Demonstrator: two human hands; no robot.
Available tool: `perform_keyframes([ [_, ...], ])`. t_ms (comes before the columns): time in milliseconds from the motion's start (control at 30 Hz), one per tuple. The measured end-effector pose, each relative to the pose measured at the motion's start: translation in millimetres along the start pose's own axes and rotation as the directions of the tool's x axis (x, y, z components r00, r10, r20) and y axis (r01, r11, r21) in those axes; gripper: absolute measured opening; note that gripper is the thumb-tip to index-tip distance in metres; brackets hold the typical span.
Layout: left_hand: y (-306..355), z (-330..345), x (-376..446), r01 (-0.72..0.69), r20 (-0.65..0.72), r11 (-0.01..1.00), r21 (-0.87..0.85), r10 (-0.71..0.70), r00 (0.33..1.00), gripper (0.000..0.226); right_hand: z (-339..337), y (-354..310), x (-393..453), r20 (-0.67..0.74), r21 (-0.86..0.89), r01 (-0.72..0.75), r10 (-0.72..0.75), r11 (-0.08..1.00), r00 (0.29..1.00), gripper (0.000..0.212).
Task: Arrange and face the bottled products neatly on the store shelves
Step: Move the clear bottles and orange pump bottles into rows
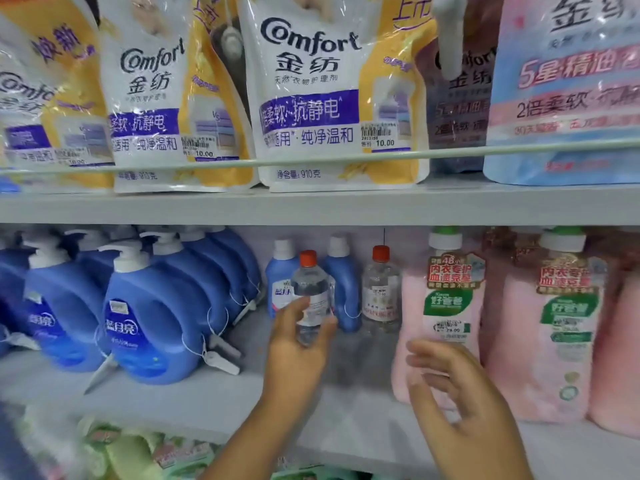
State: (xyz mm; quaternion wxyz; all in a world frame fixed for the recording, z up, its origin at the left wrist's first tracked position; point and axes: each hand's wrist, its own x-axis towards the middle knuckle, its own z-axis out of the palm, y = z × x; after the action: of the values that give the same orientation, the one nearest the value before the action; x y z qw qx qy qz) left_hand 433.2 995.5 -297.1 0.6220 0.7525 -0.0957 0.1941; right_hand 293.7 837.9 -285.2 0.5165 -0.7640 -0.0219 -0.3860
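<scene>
Left hand: our left hand [298,344] sits at lower centre of the frame, thumb and fingers curled round a small clear bottle [311,299] with an orange-red cap; the bottle is upright, lifted off the shelf.
Right hand: our right hand [450,386] hangs at lower right, fingers loosely spread and a little bent, holding nothing; it is in front of the lower part of a pink bottle [440,327], and we cannot tell whether it touches it.
Second clear bottle: another clear bottle with a red cap [381,292] stands on the middle shelf [221,400], right of the held one, just beside the pink bottle.
Small blue bottles: two white-capped blue bottles [346,285] stand behind the held bottle, near the shelf's back.
Left of frame: rows of large blue pump bottles [152,323] run back in files, white tags hanging from loops on them.
Far right: a second pink bottle [550,334] with a green and white label.
Upper shelf: we note Comfort refill pouches [311,95] behind a thin rail [311,160], price stickers reading 10.00.
Bottom edge: green packs [131,452], blurred.
</scene>
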Motion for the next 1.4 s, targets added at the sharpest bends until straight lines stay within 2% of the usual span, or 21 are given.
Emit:
perform_keyframes([
  [33, -1.9, -7.8, 16.4, -0.022, -0.067, 0.996, 0.085, 0.027, 0.997, 0.040, 9.6, -7.6, 4.8, 0.040, 0.024, -0.017, 0.016, 1.000, 0.999, 0.041],
  [67, 0.6, -11.8, 32.0, -0.004, -0.065, 0.987, 0.158, 0.015, 0.998, 0.047, 20.3, -14.5, 12.1, 0.075, 0.039, -0.054, 0.051, 0.998, 0.996, 0.042],
  [133, 2.1, -9.3, 57.9, 0.036, 0.034, 0.965, 0.259, -0.046, 0.998, 0.064, 48.6, -30.7, 35.9, 0.073, 0.092, -0.165, 0.159, 0.982, 0.985, 0.041],
  [200, -2.2, -2.6, 69.5, -0.009, 0.160, 0.932, 0.363, -0.052, 0.986, 0.077, 83.2, -37.1, 69.3, 0.002, 0.052, -0.291, 0.292, 0.955, 0.957, 0.056],
  [267, -11.8, -2.9, 74.8, -0.080, 0.222, 0.935, 0.346, 0.001, 0.975, 0.070, 114.3, -31.4, 102.7, -0.150, -0.091, -0.330, 0.315, 0.939, 0.937, 0.083],
  [333, -19.6, -13.4, 79.1, -0.117, 0.243, 0.960, 0.254, 0.054, 0.969, 0.058, 134.1, -19.4, 122.8, -0.254, -0.214, -0.321, 0.265, 0.922, 0.930, 0.092],
  [400, -21.6, -30.2, 77.0, -0.148, 0.292, 0.966, 0.212, 0.082, 0.953, 0.062, 142.3, -3.6, 134.8, -0.319, -0.246, -0.321, 0.236, 0.915, 0.918, 0.085],
  [467, -27.7, -49.5, 68.6, -0.131, 0.334, 0.986, 0.106, 0.089, 0.939, 0.067, 146.7, 14.0, 143.8, -0.348, -0.246, -0.377, 0.282, 0.893, 0.894, 0.070],
  [500, -30.9, -60.5, 62.6, -0.130, 0.320, 0.991, 0.029, 0.114, 0.941, 0.065, 148.1, 23.3, 150.4, -0.355, -0.270, -0.423, 0.319, 0.865, 0.879, 0.069],
  [567, -34.3, -83.6, 49.3, -0.128, 0.300, 0.992, -0.012, 0.126, 0.946, 0.072, 151.1, 38.8, 165.7, -0.396, -0.331, -0.546, 0.412, 0.770, 0.821, 0.078],
  [633, -43.2, -99.5, 43.5, -0.183, 0.291, 0.983, 0.021, 0.169, 0.941, 0.091, 152.5, 50.7, 178.4, -0.444, -0.292, -0.645, 0.498, 0.706, 0.745, 0.080],
  [667, -47.2, -105.2, 43.9, -0.201, 0.292, 0.979, 0.033, 0.183, 0.939, 0.096, 151.8, 53.9, 179.4, -0.449, -0.262, -0.664, 0.521, 0.700, 0.726, 0.074],
  [700, -48.6, -109.4, 44.1, -0.211, 0.302, 0.977, 0.029, 0.193, 0.934, 0.099, 152.0, 54.5, 178.4, -0.445, -0.258, -0.663, 0.523, 0.702, 0.727, 0.067],
  [800, -47.7, -122.0, 45.7, -0.237, 0.340, 0.971, 0.004, 0.222, 0.914, 0.105, 160.3, 45.2, 154.4, -0.403, -0.320, -0.600, 0.468, 0.733, 0.787, 0.059],
  [900, -46.4, -130.5, 43.6, -0.285, 0.340, 0.959, -0.005, 0.270, 0.901, 0.114, 175.6, 29.8, 130.3, -0.450, -0.432, -0.558, 0.367, 0.708, 0.814, 0.051],
  [967, -47.3, -131.5, 42.1, -0.276, 0.331, 0.961, -0.002, 0.261, 0.907, 0.116, 185.9, 11.8, 113.0, -0.409, -0.427, -0.535, 0.372, 0.729, 0.833, 0.047],
  [1033, -49.1, -131.4, 41.7, -0.262, 0.307, 0.965, -0.023, 0.256, 0.917, 0.112, 190.2, -7.7, 90.5, -0.324, -0.369, -0.499, 0.395, 0.784, 0.860, 0.041],
  [1100, -48.0, -129.1, 40.1, -0.220, 0.330, 0.971, -0.090, 0.237, 0.914, 0.099, 182.1, -24.9, 63.7, -0.262, -0.337, -0.432, 0.358, 0.836, 0.896, 0.039],
  [1167, -44.4, -122.5, 37.4, -0.128, 0.359, 0.978, -0.165, 0.181, 0.916, 0.083, 161.9, -43.8, 42.0, -0.246, -0.289, -0.410, 0.347, 0.865, 0.905, 0.038],
  [1267, -32.6, -104.8, 22.5, -0.047, 0.445, 0.976, -0.215, 0.140, 0.884, 0.080, 111.4, -65.8, 16.7, -0.260, -0.217, -0.435, 0.378, 0.874, 0.888, 0.028],
  [1400, -16.7, -68.7, 4.4, 0.055, 0.509, 0.960, -0.275, 0.097, 0.855, 0.079, 27.4, -72.2, -10.7, -0.385, -0.273, -0.491, 0.373, 0.827, 0.844, 0.043],
])
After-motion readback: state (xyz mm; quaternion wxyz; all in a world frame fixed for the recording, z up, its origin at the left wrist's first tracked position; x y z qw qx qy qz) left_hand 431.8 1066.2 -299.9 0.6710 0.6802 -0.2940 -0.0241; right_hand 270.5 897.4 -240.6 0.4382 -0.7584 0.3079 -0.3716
